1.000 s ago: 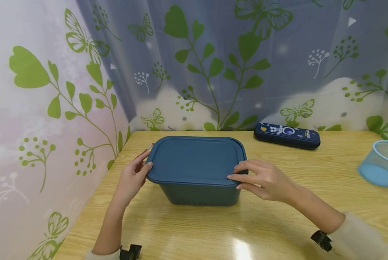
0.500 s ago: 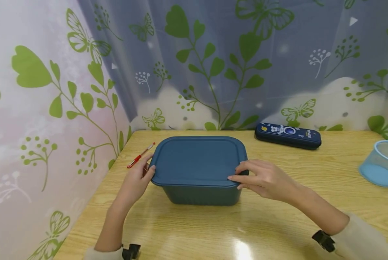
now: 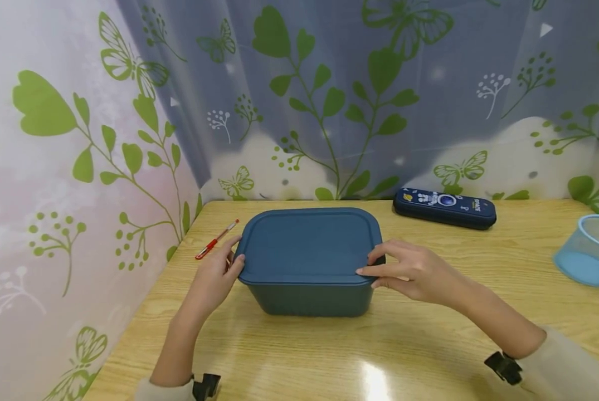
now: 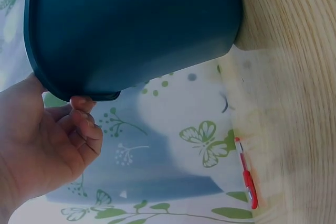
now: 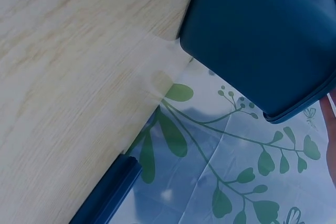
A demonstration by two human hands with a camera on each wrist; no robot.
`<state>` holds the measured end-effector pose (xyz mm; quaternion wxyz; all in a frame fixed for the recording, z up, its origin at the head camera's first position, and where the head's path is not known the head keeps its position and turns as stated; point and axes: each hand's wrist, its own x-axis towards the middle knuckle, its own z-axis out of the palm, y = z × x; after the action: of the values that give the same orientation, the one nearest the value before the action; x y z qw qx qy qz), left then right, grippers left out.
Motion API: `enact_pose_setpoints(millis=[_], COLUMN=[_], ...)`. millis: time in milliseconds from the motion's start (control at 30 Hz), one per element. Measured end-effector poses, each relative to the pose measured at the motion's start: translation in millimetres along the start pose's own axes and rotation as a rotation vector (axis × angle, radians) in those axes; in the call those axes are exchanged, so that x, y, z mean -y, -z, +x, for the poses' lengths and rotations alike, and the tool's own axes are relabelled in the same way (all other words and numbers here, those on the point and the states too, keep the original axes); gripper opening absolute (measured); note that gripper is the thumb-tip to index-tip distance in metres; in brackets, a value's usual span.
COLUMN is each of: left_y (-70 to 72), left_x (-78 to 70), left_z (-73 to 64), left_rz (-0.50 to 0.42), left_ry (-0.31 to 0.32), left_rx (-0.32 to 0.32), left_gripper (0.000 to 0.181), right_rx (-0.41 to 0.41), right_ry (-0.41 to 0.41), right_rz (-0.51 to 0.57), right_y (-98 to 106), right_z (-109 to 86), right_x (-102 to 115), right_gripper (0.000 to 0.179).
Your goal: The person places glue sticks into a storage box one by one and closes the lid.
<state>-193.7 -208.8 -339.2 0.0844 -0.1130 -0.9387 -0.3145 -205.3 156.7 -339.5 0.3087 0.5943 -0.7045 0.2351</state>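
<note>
A dark blue lid lies over the teal-blue plastic box standing on the table. At the lid's left rim, my left hand has its thumb on top and its fingers curled beneath. The left wrist view shows that hand gripping the rim from below the corner. On the opposite side my right hand pinches the lid's front right corner, one fingertip on the top surface. Only a sliver of the right hand's fingers appears in the right wrist view, beside the rim. The inside of the box is hidden.
A red pen lies left of the box on the wooden table. A navy pencil case sits at the back by the patterned curtain. Far right stands a light blue mesh cup.
The lid's left end has shifted right, so its outline sits more evenly over the box. My left hand moved with it, uncovering the pen. My right hand stayed at its corner.
</note>
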Motion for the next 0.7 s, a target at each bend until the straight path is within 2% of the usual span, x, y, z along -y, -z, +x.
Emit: enact_pose_setpoints(millis=[300, 500, 700], left_y=[-0.9, 0.0, 2.5], left_x=[-3.9, -5.7, -8.7], left_z=[-1.8, -1.5, -0.3], left_rz=[-0.002, 0.008, 0.072], left_ry=[0.037, 0.040, 0.033], left_rx=[0.008, -0.002, 0.000], left_gripper=[0.045, 0.045, 0.044], right_rx=[0.019, 0.033, 0.050], right_ry=[-0.027, -0.042, -0.070], right_rz=[0.114, 0.129, 0.128], right_y=[2.8, 5.4, 5.9], right_z=[0.1, 2.0, 1.0], right_x=[-5.6, -5.3, -3.5], right_gripper=[0.025, 0.024, 0.022])
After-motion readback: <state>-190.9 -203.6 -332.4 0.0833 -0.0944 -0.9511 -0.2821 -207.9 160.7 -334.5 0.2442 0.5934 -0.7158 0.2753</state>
